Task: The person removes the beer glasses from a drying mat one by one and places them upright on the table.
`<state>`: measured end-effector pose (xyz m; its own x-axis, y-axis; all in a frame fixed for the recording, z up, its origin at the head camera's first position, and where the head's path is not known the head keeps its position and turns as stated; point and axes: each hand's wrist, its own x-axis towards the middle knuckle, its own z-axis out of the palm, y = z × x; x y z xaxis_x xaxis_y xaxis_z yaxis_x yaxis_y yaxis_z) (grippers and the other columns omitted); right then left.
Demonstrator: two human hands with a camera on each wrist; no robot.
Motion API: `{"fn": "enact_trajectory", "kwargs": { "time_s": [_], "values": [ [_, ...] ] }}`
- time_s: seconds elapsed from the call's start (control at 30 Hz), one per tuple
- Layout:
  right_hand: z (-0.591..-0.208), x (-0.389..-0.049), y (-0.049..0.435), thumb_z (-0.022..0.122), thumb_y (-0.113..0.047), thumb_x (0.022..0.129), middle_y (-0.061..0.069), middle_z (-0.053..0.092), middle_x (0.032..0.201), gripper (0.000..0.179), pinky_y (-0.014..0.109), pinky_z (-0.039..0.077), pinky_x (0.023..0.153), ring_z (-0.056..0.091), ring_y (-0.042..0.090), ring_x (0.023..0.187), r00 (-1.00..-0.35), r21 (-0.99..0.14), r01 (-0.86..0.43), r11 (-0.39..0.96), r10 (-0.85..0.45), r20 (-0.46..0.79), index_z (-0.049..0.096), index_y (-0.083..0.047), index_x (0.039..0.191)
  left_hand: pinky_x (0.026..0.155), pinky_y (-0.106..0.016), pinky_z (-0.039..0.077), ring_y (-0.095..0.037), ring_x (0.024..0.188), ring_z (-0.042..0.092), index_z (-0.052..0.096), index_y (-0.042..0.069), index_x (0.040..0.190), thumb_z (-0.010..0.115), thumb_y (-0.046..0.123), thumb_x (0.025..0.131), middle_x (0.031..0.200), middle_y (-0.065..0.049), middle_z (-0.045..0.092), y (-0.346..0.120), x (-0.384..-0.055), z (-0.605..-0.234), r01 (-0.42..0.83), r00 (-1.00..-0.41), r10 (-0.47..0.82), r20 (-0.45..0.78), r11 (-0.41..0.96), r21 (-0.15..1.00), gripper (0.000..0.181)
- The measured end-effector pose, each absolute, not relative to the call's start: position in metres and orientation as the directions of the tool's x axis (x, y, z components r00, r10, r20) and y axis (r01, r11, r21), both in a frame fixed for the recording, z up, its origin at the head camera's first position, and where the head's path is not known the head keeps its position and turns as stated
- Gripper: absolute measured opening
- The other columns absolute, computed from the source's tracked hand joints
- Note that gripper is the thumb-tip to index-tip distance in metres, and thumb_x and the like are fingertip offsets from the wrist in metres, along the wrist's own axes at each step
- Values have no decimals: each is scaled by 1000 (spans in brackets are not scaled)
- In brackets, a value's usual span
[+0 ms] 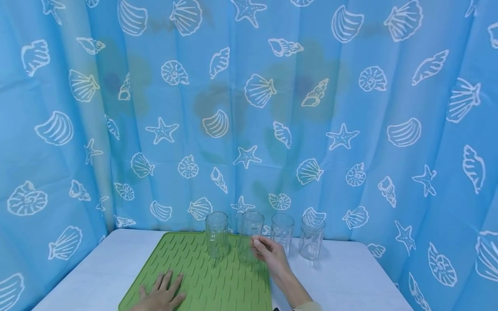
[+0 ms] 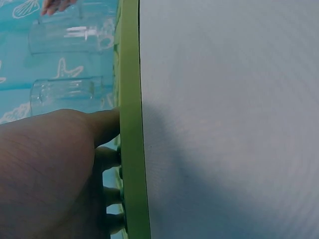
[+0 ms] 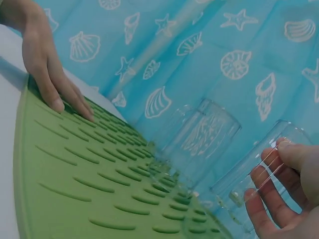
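A light blue curtain [image 1: 288, 183] hangs behind the table's [image 1: 350, 276] far edge and turns forward along its left and right edges. White outlined shells [image 1: 260, 91] and starfish [image 1: 162, 130] cover the cloth, with faint, blurred flower shapes [image 1: 307, 82] among them. Soft vertical folds run down it. The white tabletop has rounded far corners; the light is soft, and the left wrist view shows a dim shadow [image 2: 174, 149] on the top.

Evenly lit and fairly bright in the head view, with faint shade beside the rightmost glass [image 1: 311, 238]. Dimmer from both wrists. Darkens at left wrist into a soft-edged shadow across the white tabletop [image 2: 224, 149], with white glints on the upper glass [image 2: 71, 39]. Turns hazy at right wrist, perhaps slightly out of focus around the unheld glass [image 3: 205, 139].
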<state>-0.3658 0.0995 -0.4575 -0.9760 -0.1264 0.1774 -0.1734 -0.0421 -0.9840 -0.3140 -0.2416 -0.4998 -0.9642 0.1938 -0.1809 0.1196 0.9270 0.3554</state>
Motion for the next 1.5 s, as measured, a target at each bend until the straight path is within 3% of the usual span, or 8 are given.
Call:
{"fn": "enact_trajectory", "kwargs": {
  "time_s": [0.37,0.57,0.8,1.5],
  "values": [
    [-444,-340,115,62,-39,97,8,70,117,47,31,67,92,67,12,101,-977,-983,-181,13,-116,178,63,-5,130,101,-96,-2,-57,142,21,38,9,150,46,66,93,155,-27,28,-241,-313,-501,110,-963,191,-189,923,368,81],
    [-434,-330,114,61,-39,97,7,71,114,45,28,66,89,67,12,99,-973,-978,-207,37,-115,202,64,-6,128,101,-96,-2,-55,142,23,38,9,150,37,82,81,155,-25,29,-246,-320,-505,111,-962,190,-194,927,359,100],
    [-425,-318,115,64,-33,96,13,69,115,41,28,68,88,68,21,101,-966,-968,-245,51,-99,239,64,-6,127,104,-94,0,-54,143,21,38,9,150,46,67,92,155,-25,29,-243,-315,-502,123,-963,197,-183,929,350,82],
    [-417,-319,117,69,-30,93,14,71,113,41,30,70,86,71,16,94,-960,-966,-253,-42,-111,257,65,-1,122,105,-94,-3,-55,143,20,38,8,150,46,68,92,155,-26,28,-243,-317,-499,115,-963,193,-188,924,364,83]
  ]
}}
